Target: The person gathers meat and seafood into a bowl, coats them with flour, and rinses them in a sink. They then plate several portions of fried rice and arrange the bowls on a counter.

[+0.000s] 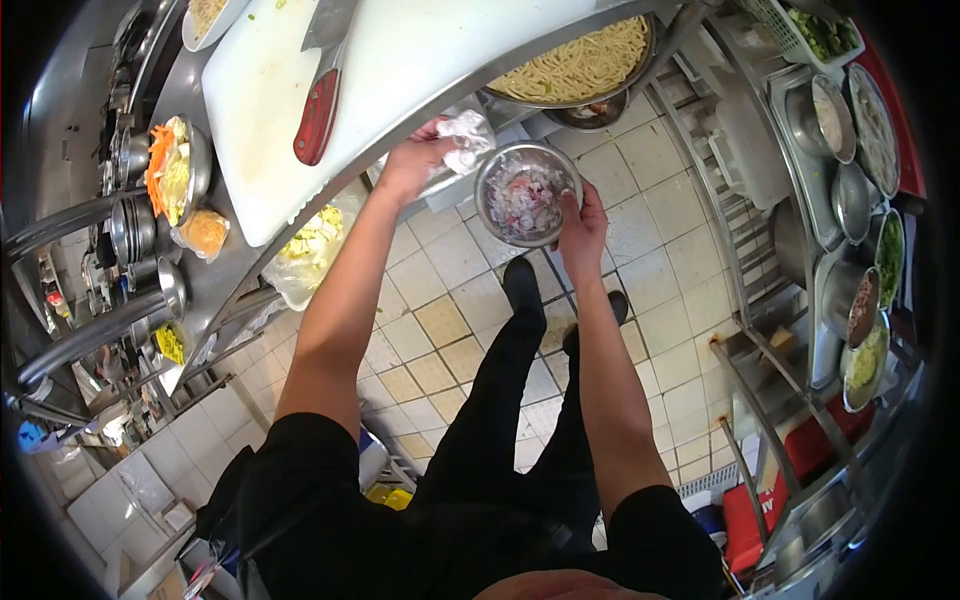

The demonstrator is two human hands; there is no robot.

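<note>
My right hand [583, 232] holds a round metal bowl [483, 212] by its rim, thumb over the edge and fingers around the outside. Inside the bowl lie pale and pinkish pieces of food [528, 197]. Under the front edge of the counter, my left hand [418, 158] is closed at some crumpled white material [465, 137]; I cannot tell whether it is plastic film or powder. Part of the left fingers is hidden by this white material and the counter edge.
A white cutting board [260, 120] carries a cleaver with a red handle [317, 118]. Noodles [580, 65] fill a large pan ahead. At left stands a bowl of cut vegetables [180, 170]; metal bowls of ingredients [850, 195] line the right. A metal rack [715, 190] borders the tiled floor [630, 240].
</note>
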